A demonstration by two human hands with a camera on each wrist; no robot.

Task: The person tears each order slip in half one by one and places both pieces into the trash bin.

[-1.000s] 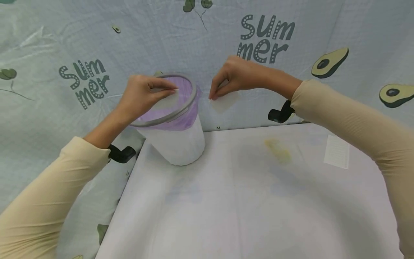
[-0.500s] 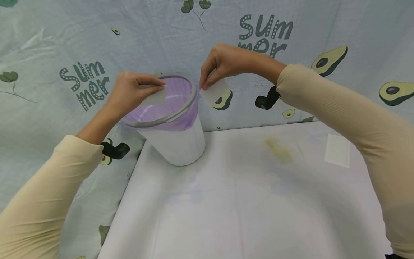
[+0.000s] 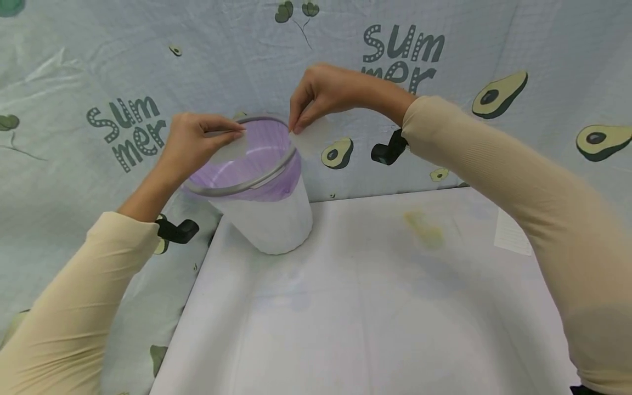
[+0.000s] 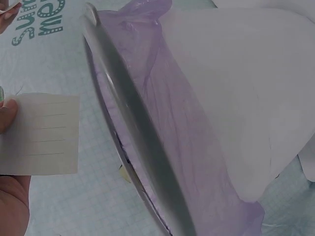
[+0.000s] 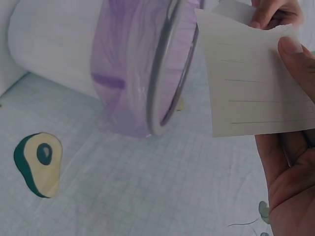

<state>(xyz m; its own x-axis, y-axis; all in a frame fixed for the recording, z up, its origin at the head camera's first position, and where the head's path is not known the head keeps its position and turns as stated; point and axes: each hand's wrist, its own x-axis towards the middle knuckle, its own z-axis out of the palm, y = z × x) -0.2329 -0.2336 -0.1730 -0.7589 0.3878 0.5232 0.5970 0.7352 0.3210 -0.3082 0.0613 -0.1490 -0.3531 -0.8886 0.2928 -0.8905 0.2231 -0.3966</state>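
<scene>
A white bin (image 3: 269, 225) with a purple liner (image 3: 276, 186) folded over its grey rim (image 3: 232, 190) stands at the table's back left. Over the left part of its mouth, my left hand (image 3: 195, 137) pinches a piece of lined paper (image 4: 49, 135) between thumb and fingers. My right hand (image 3: 318, 96) pinches another lined paper piece (image 5: 256, 93), its fingertips close over the bin's right rim. The right wrist view shows that piece's upper edge torn and uneven. Both pieces hang down from the fingertips, apart from each other.
A white sheet of paper (image 3: 511, 233) lies on the white table (image 3: 316, 329) at the right, partly behind the right sleeve. A yellowish stain (image 3: 424, 229) marks the table near its back edge. Behind hangs a printed curtain (image 3: 222, 55) with avocados and lettering.
My right hand has moved left and up with its paper, from beside the bin to its rim. My left hand has shifted slightly left over the bin, still holding its paper.
</scene>
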